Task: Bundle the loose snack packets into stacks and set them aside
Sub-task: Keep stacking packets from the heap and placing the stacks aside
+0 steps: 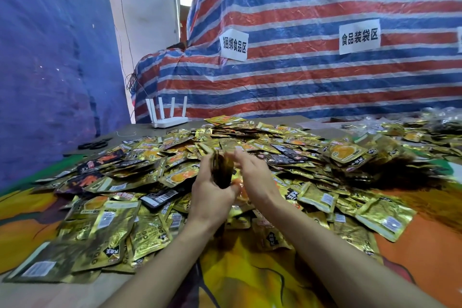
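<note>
While our left hand (212,196) curls its fingers and thumb round a thin stack of packets (222,170), holding it upright and edge-on to us just above the heap, our right hand (255,177) lies just to the right of it with fingers straight and loose, grasping nothing. Whether its fingertips press the stack's right face or stop just short we cannot tell, for that spot is blurred. What the next move turns on, as we judge it, is that the stack's long axis runs up and away from us with its lower end sunk in the left palm. That leaves the right hand free to fetch a fresh packet. The loose packets (282,137) lie on every side, thickest ahead and to the right, flat and overlapping at all angles. How many packets the stack holds is hidden by the fingers. Farther out, scissors (95,144) and a white router (170,119) sit at the far left beyond the heap, well apart from both hands. At the far right edge a shiny pile (445,120) that may be finished bundles is too smeared to make out.
</note>
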`<state>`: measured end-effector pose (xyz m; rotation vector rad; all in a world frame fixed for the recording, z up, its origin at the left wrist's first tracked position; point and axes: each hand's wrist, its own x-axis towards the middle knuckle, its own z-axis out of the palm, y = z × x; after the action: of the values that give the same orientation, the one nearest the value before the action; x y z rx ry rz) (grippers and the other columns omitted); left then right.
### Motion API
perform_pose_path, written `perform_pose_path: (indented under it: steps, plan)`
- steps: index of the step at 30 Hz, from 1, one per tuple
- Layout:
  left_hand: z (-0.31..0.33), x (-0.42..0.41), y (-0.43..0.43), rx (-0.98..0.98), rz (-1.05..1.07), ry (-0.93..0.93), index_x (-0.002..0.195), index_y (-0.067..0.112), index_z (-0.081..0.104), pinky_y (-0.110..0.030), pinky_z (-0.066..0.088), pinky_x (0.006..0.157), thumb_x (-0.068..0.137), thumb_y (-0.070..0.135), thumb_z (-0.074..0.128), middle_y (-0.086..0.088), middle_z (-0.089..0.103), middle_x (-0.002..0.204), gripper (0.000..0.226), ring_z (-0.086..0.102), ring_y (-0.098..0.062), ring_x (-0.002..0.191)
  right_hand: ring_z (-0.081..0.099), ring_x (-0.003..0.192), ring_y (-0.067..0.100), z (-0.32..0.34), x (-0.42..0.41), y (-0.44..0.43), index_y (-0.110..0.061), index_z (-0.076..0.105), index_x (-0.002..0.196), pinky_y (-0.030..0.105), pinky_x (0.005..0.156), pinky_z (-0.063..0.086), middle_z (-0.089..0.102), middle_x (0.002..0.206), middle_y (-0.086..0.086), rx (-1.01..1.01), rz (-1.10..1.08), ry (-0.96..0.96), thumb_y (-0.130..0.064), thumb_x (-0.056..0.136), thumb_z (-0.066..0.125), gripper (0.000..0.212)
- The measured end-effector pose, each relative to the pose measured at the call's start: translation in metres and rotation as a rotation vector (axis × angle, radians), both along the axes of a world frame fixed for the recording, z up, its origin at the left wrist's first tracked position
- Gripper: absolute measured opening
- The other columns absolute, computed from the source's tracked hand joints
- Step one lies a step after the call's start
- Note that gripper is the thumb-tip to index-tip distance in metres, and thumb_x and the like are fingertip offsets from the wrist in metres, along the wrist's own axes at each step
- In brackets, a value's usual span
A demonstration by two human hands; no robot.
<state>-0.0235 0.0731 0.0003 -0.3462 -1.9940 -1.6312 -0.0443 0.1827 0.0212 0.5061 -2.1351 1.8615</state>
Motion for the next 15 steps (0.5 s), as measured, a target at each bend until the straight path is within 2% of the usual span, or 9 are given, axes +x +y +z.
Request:
perform_pose_path:
  steps: [2,4,6,8,10,11,13,15]
  plan:
    - [0.000,0.001,-0.001,-0.018,-0.034,-0.014,0.123,0.027,0.054,-0.046,0.060,0.073,0.074,-0.013,0.071,-0.004,0.068,0.097,0.065,0.068,-0.023,0.089,0.064,0.096,-0.005,-0.003,0.004,-0.004,-0.021,0.072,0.108,0.014,0.077,0.051,0.070,0.103,-0.007,-0.007,0.093,-0.017,-0.033,0.109,0.041,0.033]
    - [-0.001,0.002,-0.002,-0.009,-0.054,0.002,0.126,0.027,0.055,-0.037,0.060,0.074,0.074,-0.017,0.068,0.000,0.069,0.100,0.069,0.068,-0.018,0.091,0.064,0.101,-0.003,-0.005,0.006,-0.006,-0.026,0.068,0.112,0.012,0.074,0.052,0.069,0.108,-0.007,-0.008,0.103,-0.014,-0.027,0.108,0.044,0.025]
    - [0.000,0.005,-0.002,-0.001,-0.088,0.036,0.121,0.029,0.057,-0.023,0.053,0.064,0.078,-0.018,0.063,-0.003,0.065,0.089,0.064,0.063,-0.011,0.078,0.065,0.103,0.002,0.000,0.009,0.001,-0.026,0.071,0.113,0.012,0.071,0.052,0.071,0.109,-0.006,0.027,0.048,0.044,-0.024,0.105,0.051,0.021]
    - [0.002,0.008,-0.004,0.003,-0.118,0.071,0.113,0.032,0.057,-0.030,0.047,0.059,0.080,-0.016,0.059,-0.018,0.054,0.080,0.059,0.052,-0.017,0.066,0.066,0.093,0.003,0.009,0.012,0.016,-0.019,0.073,0.113,0.010,0.067,0.050,0.071,0.102,-0.006,0.117,-0.034,0.088,-0.023,0.101,0.058,0.019]
    - [0.002,0.011,-0.004,-0.040,-0.191,0.083,0.109,0.038,0.056,-0.041,0.045,0.061,0.076,-0.006,0.059,-0.019,0.050,0.081,0.055,0.049,-0.026,0.066,0.064,0.081,0.004,0.015,0.018,0.036,-0.014,0.074,0.109,0.011,0.058,0.049,0.070,0.094,-0.004,0.212,-0.098,0.080,-0.021,0.098,0.062,0.017]
    - [0.002,0.013,-0.003,-0.078,-0.240,0.078,0.113,0.040,0.055,-0.045,0.046,0.062,0.073,0.000,0.059,-0.018,0.051,0.083,0.057,0.050,-0.031,0.069,0.064,0.080,0.005,0.017,0.022,0.048,-0.014,0.075,0.106,0.013,0.058,0.050,0.071,0.094,-0.003,0.281,-0.131,0.084,-0.020,0.096,0.064,0.016]
    - [0.002,0.016,-0.002,-0.165,-0.320,0.059,0.128,0.040,0.050,-0.051,0.048,0.064,0.073,0.005,0.059,-0.019,0.051,0.088,0.066,0.052,-0.038,0.077,0.066,0.085,0.006,0.021,0.031,0.076,-0.015,0.076,0.102,0.022,0.073,0.056,0.072,0.096,-0.006,0.441,-0.209,0.097,-0.019,0.093,0.066,0.014]
    - [0.000,0.016,-0.001,-0.229,-0.343,0.052,0.131,0.046,0.047,-0.048,0.051,0.066,0.073,0.008,0.060,-0.012,0.053,0.089,0.070,0.056,-0.029,0.078,0.067,0.085,0.011,0.028,0.038,0.108,-0.019,0.076,0.095,0.034,0.080,0.058,0.072,0.093,-0.006,0.633,-0.332,0.072,-0.019,0.090,0.065,0.012]
